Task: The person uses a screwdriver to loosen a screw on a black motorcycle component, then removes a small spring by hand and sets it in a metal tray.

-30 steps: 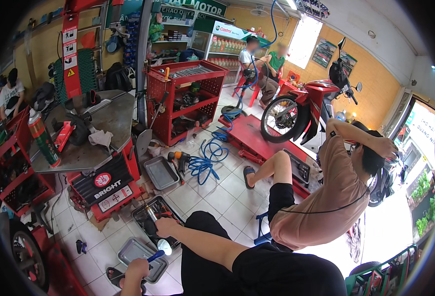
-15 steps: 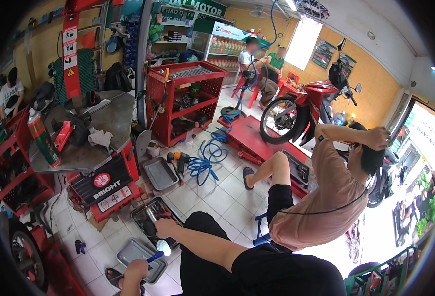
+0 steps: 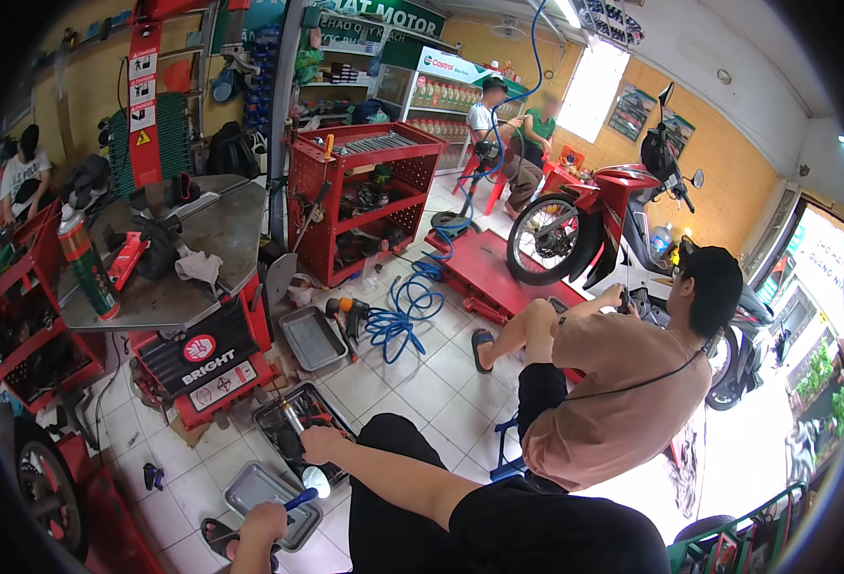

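Note:
My left hand (image 3: 263,526) is closed on a blue-handled tool (image 3: 299,498) with a round, bright head, held over a grey metal tray (image 3: 250,486). My right hand (image 3: 318,443) grips a silver cylindrical tool (image 3: 292,417), its arm stretched across my black-clad leg. Under that hand lies a dark tray of tools (image 3: 276,429) on the tiled floor, its contents too small to name.
A co-worker (image 3: 613,402) sits close on my right by a red motorbike (image 3: 613,182) on a red lift (image 3: 470,268). Ahead are a tool cart (image 3: 355,220), coiled blue hose (image 3: 403,311) and another tray (image 3: 312,335). A machine (image 3: 183,287) stands left. Other people sit farther back.
The co-worker has lowered the raised arm from the head and turned toward the motorbike, hands now forward near it. Both my hands stay in place.

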The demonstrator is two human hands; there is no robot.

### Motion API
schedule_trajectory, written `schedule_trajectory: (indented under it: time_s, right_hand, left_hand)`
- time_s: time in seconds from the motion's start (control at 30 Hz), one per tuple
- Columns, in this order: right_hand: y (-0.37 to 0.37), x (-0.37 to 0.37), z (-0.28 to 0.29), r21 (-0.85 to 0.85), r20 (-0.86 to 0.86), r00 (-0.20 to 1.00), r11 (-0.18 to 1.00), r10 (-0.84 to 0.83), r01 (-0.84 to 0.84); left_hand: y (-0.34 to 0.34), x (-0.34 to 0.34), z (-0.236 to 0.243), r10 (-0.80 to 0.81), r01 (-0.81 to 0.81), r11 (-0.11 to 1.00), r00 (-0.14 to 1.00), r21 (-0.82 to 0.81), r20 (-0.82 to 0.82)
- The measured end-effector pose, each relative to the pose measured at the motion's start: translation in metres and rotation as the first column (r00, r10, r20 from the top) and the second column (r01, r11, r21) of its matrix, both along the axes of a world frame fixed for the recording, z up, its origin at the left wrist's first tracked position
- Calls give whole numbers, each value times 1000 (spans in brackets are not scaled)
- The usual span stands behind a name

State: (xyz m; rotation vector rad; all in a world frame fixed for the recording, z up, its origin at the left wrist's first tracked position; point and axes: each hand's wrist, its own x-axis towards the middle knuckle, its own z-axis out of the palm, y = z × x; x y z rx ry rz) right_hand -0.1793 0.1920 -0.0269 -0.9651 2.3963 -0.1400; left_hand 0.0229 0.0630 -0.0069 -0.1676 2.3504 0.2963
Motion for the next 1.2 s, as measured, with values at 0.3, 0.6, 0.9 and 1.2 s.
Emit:
schedule_trajectory:
  time_s: [0.3, 0.6, 0.9, 1.2]
  right_hand:
    - [-2, -2, -5, 4, 10, 1000, 1000, 24, -24]
    - [-2, 0, -1, 18, 18, 999, 999, 35, -35]
    - [-1, 1, 5, 14, 9, 1000, 1000, 21, -21]
    - [-1, 0, 2, 26, 21, 999, 999, 29, -29]
  left_hand:
    - [-5, 2, -18, -6, 5, 1000, 999, -21, -45]
    - [-5, 3, -16, 6, -6, 1000, 999, -13, -52]
    - [0, 1, -5, 18, -18, 1000, 999, -9, -38]
    - [-5, 4, -20, -20, 19, 1000, 998, -12, -65]
